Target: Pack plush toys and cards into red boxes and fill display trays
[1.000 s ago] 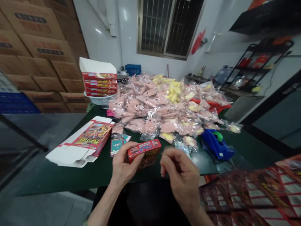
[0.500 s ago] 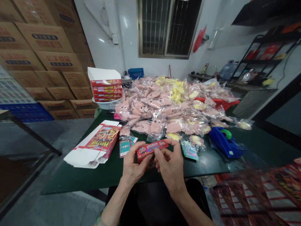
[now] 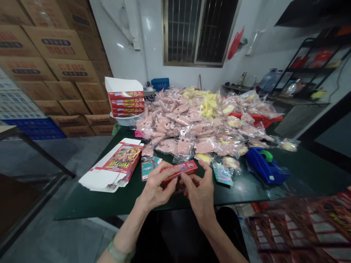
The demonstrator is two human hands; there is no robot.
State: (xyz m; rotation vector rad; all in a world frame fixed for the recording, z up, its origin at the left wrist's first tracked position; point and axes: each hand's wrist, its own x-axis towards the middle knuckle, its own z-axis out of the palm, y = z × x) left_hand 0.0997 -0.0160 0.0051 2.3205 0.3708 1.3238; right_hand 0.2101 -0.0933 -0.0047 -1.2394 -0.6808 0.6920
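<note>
A small red box (image 3: 189,167) is held between both hands above the front edge of the green table (image 3: 82,204). My left hand (image 3: 157,185) grips its left end, with the index finger lying along the top. My right hand (image 3: 199,190) pinches the lower right part, its index finger raised near the right end. The underside of the box is hidden by my fingers. Teal cards (image 3: 147,168) lie just beyond my left hand, and a bagged teal card pack (image 3: 223,174) lies right of my right hand. Flat red-and-white cartons (image 3: 120,160) are stacked at the left.
Bagged pink and yellow items (image 3: 189,128) are heaped across the back of the table. A blue tape dispenser (image 3: 264,170) stands at the right. Upright red boxes (image 3: 127,104) sit in a pale basin (image 3: 123,120) at the back left. Red printed packaging (image 3: 296,226) is at the lower right.
My left index finger has moved onto the top of the red box, covering more of its print. The view has shifted slightly, and a bracelet now shows on my left wrist.
</note>
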